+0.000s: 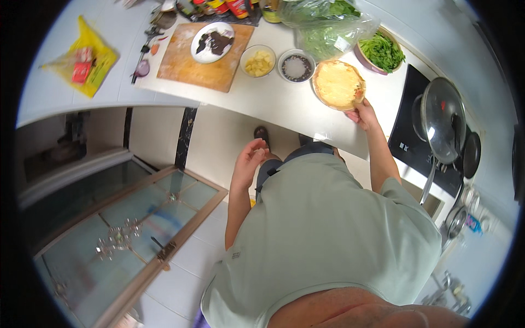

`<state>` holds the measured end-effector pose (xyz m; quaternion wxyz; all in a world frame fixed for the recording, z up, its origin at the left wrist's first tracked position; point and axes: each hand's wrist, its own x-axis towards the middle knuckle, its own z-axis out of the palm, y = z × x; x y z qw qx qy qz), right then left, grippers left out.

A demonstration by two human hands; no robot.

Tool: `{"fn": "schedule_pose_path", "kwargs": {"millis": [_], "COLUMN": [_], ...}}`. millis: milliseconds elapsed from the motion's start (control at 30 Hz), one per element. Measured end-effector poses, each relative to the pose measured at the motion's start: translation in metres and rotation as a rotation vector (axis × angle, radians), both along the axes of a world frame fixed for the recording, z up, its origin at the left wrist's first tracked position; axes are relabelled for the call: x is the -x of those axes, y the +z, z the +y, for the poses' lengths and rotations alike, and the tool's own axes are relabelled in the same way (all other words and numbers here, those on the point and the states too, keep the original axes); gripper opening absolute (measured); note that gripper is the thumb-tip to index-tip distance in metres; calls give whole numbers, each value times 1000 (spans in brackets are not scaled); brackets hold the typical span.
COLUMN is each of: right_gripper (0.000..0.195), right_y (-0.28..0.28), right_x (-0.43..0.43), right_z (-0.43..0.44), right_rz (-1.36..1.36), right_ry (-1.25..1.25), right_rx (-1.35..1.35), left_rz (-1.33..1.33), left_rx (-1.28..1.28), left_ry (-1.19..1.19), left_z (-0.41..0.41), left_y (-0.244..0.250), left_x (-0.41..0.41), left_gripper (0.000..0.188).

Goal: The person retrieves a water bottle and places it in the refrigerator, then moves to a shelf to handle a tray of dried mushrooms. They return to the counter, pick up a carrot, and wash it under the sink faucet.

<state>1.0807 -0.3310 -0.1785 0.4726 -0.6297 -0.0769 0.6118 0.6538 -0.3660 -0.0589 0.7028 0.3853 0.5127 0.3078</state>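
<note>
My right hand (361, 114) is at the front rim of a round dish of pale yellow food (338, 84), fingers under the edge and thumb on top. The food looks like a flat layer, with a reddish patch near its right side; I cannot tell what it is. My left hand (251, 158) hangs before my body, below the counter edge, fingers loosely curled with nothing visible in them. Left of the dish are a bowl of dark liquid with a white heap (296, 66) and a bowl of yellow pieces (258, 61).
A wooden cutting board (197, 78) bears a white plate (224, 56) with dark pieces. Behind are bagged greens (324, 37) and a bowl of chopped greens (381, 51). At right, a lidded pan (443, 119) stands on a black cooktop (404, 123). A glass-paned door (164, 213) is lower left.
</note>
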Motion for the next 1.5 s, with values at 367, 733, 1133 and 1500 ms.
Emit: {"fn": "schedule_pose_path", "kwargs": {"millis": [367, 733, 1133, 1500], "right_gripper": [34, 38, 52, 45], "right_y": [2, -6, 32, 105], "right_x": [72, 175, 263, 335], "right_z": [-85, -137, -91, 82], "right_rz": [14, 54, -17, -65], "right_ry": [-543, -893, -502, 196], "right_rx": [-60, 14, 78, -274], "left_rz": [140, -118, -403, -1124], "left_rx": [108, 175, 438, 629], "left_ry": [-314, 217, 312, -498], "left_z": [209, 383, 357, 267], "left_y": [-23, -135, -110, -25], "left_x": [43, 88, 112, 113], "left_gripper": [41, 47, 81, 97]}}
